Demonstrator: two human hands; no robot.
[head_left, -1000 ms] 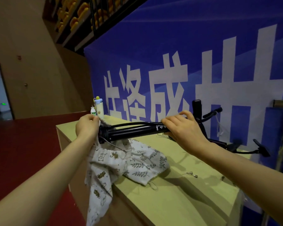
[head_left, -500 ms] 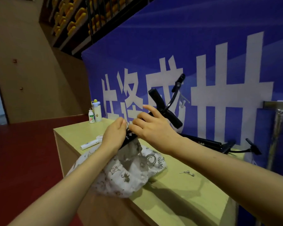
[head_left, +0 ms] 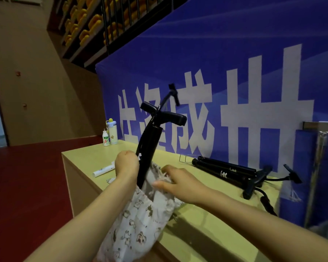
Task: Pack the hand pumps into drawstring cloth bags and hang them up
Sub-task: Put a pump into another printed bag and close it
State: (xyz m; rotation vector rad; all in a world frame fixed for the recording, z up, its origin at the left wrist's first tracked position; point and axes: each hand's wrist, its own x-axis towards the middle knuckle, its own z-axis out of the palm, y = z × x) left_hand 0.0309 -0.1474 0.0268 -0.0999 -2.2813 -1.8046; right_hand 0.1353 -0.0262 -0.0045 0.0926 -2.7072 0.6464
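Note:
A black hand pump point(head_left: 149, 143) stands nearly upright with its lower end inside a white drawstring cloth bag point(head_left: 138, 222) printed with small animals. Its T-handle and hose stick out above. The bag hangs over the front edge of the pale wooden table point(head_left: 206, 229). My left hand point(head_left: 125, 164) grips the bag's mouth on the left side of the pump. On the right, my right hand point(head_left: 178, 183) pinches the bunched rim of the bag. Two more black pumps point(head_left: 227, 170) lie at the table's back right.
A small white tube point(head_left: 102, 170) lies on the table left of my hands. A drink bottle point(head_left: 105, 138) and a cream flask point(head_left: 113, 132) stand at the far left corner. A blue banner point(head_left: 235, 76) backs the table; a metal post point(head_left: 316, 167) rises at right. Red floor lies left.
The pump swung from lying level to nearly upright and its lower end slid into the bag. My right hand left the pump shaft and took hold of the bag's rim.

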